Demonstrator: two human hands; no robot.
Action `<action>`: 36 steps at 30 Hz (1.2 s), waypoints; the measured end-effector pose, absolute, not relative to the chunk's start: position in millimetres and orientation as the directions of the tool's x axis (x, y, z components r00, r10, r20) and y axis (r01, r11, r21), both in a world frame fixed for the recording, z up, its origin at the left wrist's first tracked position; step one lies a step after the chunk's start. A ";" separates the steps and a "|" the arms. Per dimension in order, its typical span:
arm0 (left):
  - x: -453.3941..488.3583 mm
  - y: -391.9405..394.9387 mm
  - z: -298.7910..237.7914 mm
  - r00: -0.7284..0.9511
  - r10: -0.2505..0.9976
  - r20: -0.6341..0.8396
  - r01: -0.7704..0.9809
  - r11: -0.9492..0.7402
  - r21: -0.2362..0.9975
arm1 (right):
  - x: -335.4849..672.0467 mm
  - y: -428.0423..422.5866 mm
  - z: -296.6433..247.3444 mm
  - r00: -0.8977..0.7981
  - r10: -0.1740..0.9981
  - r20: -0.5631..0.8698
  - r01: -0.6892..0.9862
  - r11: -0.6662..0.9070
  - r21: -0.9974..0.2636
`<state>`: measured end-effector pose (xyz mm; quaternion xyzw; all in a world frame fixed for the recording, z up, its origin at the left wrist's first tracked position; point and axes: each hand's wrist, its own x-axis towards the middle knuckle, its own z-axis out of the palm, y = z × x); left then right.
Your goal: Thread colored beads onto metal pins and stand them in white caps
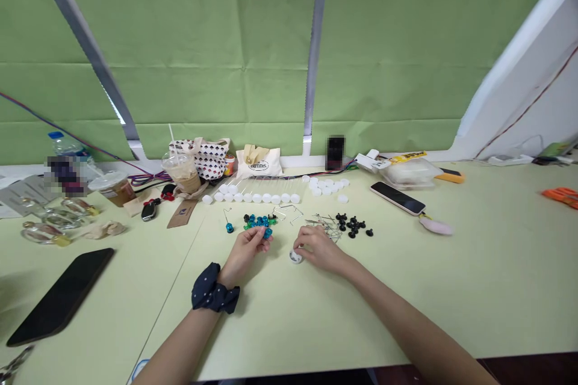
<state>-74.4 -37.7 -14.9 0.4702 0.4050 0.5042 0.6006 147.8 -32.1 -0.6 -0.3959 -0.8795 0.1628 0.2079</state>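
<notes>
My left hand (247,248) pinches a small shiny blue plastic piece (268,233) between thumb and fingertips, just above the table. Behind it lies a cluster of similar blue pieces (258,221) with some green and black ones. My right hand (321,248) bends its fingertips down into a small round white dish (295,258). Whatever those fingers pinch there is too small to make out. Thin bent metal wires (329,225) lie just behind my right hand, next to several black knob-like pieces (352,225). A blue piece with a wire hook (229,228) stands apart on the left.
White round caps (266,198) stand in a row behind, with more loose ones (326,185) to the right. A phone (397,198) lies at right, a larger dark phone (63,295) at left. Drink cups (180,171), bags (258,161) and orange-handled scissors (562,195) sit farther out.
</notes>
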 end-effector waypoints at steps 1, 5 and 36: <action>-73.7 -38.4 -14.3 0.165 0.986 -0.018 -0.235 0.057 0.970 | 154.0 -29.5 2.6 -0.602 0.768 0.218 0.629 0.624 -0.463; -72.9 -40.3 -14.2 0.189 0.981 -0.044 -0.259 0.093 0.961 | 185.5 -19.4 16.2 -0.668 0.742 0.057 0.612 0.591 -0.526; -82.0 -35.4 -26.6 0.120 0.992 -0.034 -0.174 0.055 0.983 | 193.5 -5.3 -0.7 -0.613 0.782 0.114 0.623 0.567 -0.539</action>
